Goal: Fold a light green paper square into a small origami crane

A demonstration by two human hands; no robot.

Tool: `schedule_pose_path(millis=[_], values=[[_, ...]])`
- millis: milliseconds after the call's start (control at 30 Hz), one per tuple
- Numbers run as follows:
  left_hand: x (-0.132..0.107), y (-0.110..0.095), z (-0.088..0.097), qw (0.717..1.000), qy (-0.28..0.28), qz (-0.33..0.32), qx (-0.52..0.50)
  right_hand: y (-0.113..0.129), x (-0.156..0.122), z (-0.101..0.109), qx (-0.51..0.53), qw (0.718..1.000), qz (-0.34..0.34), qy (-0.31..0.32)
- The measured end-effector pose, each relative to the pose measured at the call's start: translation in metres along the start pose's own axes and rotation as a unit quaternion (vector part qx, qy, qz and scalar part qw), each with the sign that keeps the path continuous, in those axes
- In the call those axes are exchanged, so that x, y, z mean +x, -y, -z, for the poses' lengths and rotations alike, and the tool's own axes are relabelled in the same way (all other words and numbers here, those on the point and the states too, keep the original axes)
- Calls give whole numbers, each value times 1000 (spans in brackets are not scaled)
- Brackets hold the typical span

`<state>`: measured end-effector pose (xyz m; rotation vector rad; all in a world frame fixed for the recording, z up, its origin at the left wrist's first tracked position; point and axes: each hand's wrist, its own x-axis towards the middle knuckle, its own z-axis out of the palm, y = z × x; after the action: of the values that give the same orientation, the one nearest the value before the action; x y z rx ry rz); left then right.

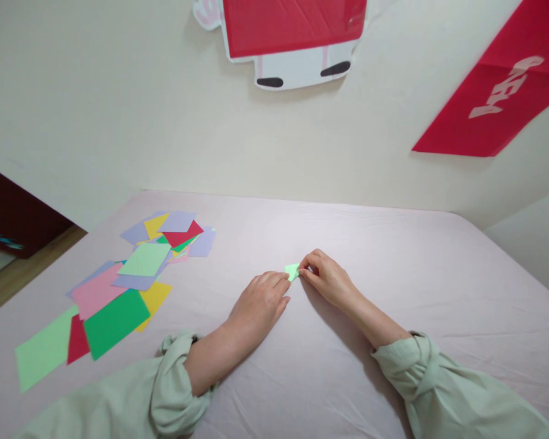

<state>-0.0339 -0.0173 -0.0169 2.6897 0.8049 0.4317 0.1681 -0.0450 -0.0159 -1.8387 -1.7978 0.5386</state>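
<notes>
A small piece of light green paper [291,271], seemingly folded, lies on the cloth-covered surface between my two hands. My left hand [263,299] rests low with its fingers together, the fingertips pressed on the paper's lower left edge. From the other side, my right hand [327,275] pinches the paper's right corner between thumb and forefinger. Fingertips of both hands cover parts of the paper, so its full outline is hidden.
Loose coloured paper sheets lie overlapping on the left: a dark green sheet [116,323], a pink sheet [99,291] and several others. A pale pink cloth [348,378] with slight creases covers the table. Behind it rises a wall [165,122] with red decorations [494,91].
</notes>
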Motion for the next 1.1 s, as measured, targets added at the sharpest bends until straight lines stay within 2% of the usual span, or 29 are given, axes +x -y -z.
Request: schedule_pose_path(millis=[500,1100], values=[[1,-8,2,996,45,1,72,16,0,-1,-31,998,-47,-6],[-1,-9,1,995,44,-1,89,13,3,-5,-62,997,-50,-9]])
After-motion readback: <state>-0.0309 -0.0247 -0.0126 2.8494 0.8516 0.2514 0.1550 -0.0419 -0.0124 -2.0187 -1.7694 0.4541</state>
